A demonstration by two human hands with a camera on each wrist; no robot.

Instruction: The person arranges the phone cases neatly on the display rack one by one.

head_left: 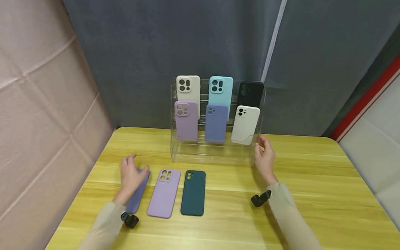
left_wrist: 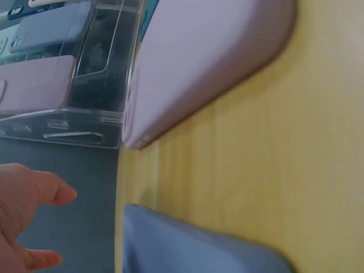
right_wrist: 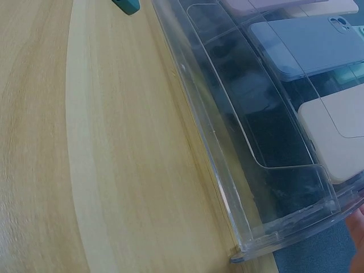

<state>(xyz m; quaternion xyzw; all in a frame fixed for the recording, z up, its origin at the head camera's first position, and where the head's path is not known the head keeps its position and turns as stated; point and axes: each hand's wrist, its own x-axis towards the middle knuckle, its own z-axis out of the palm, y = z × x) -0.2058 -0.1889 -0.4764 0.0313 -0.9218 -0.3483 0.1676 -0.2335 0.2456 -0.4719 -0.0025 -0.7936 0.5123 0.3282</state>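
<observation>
My left hand (head_left: pixel 131 178) hovers over a blue-violet phone case (head_left: pixel 137 197) lying at the left of the table. Its thumb and fingers are spread apart, and the left wrist view shows a gap between them and the case. Right of it lie a lilac phone case (head_left: pixel 164 195) and a dark green phone case (head_left: pixel 193 194). My right hand (head_left: pixel 266 158) holds the right side of a clear display rack (head_left: pixel 212 157), fingers bent at its side wall. In the right wrist view only a bit of that hand (right_wrist: pixel 356 236) shows beside the rack.
The rack carries two tiers of phone cases: cream (head_left: pixel 193 94), light blue (head_left: pixel 223 98) and black (head_left: pixel 252 95) above; lilac (head_left: pixel 187 126), periwinkle (head_left: pixel 215 126) and white (head_left: pixel 244 127) below. A grey curtain (head_left: pixel 156 43) hangs behind the wooden table (head_left: pixel 306 172).
</observation>
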